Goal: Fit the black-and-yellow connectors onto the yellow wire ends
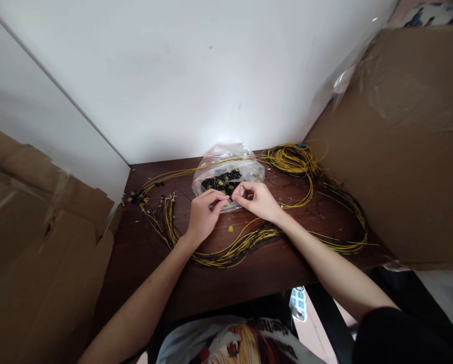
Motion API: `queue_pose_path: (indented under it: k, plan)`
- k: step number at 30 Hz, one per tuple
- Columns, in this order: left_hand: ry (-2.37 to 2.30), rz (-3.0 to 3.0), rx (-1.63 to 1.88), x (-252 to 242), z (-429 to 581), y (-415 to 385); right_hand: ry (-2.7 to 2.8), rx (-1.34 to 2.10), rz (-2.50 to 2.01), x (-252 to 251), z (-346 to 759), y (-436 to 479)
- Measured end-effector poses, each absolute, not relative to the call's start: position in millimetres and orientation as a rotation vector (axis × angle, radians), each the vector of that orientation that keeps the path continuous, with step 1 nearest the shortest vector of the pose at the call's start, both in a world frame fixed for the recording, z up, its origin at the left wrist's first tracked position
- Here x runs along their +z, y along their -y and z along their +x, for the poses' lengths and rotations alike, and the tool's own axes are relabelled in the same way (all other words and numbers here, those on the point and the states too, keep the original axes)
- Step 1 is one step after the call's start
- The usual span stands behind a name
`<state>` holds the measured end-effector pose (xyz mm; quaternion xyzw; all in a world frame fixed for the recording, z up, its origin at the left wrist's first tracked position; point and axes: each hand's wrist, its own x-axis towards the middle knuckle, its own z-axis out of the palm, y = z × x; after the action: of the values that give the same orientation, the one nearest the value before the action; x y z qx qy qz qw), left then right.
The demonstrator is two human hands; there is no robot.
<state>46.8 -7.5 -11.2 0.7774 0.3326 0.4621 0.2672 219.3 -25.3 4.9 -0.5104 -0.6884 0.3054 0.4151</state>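
My left hand (pixel 205 215) is closed in a pinch, its fingertips almost meeting those of my right hand. What it pinches is too small to make out. Thumb and forefinger of my right hand (pixel 259 201) are pressed together on a thin black wire (pixel 240 189), which curls up in a small loop. Just behind the fingertips lies a clear plastic bag (pixel 226 150), spread open, with many small black and yellow parts (pixel 222 179) in it. One loose yellow piece (pixel 230 228) rests on the dark brown table below my hands.
A long bundle of yellow and black wires (pixel 226 260) curves across the table (pixel 143 283) beneath my forearms. Coiled yellow wire (pixel 292 161) lies at the back right. Cardboard stands at left (pixel 59 242) and right (pixel 401 151), with a white wall (pixel 211 76) behind.
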Motion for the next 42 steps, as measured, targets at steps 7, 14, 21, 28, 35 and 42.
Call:
queue_pose_path:
  k: [7, 14, 21, 28, 35, 42]
  plan:
    - [-0.882, 2.111, 1.249, -10.0, 47.2, 8.2, 1.797, 0.781, -1.319, 8.1, 216.1, 27.9]
    - [-0.864, 2.122, 1.245, -9.4, 47.6, 8.5, 1.790, 0.718, -1.341, 9.2, 217.8, 28.6]
    - [-0.874, 2.121, 1.238, -9.9, 47.2, 8.1, 1.738, 0.619, -1.372, 10.1, 220.8, 27.8]
    - [-0.885, 2.125, 1.242, -9.2, 46.2, 7.6, 1.702, 0.566, -1.393, 12.9, 224.4, 27.7]
    - [-0.893, 2.126, 1.247, -9.9, 45.2, 6.7, 1.780, 0.643, -1.347, 13.3, 222.8, 28.2]
    - [-0.857, 2.157, 1.237, -9.0, 46.5, 7.8, 1.854, 0.755, -1.316, 12.2, 217.2, 30.4]
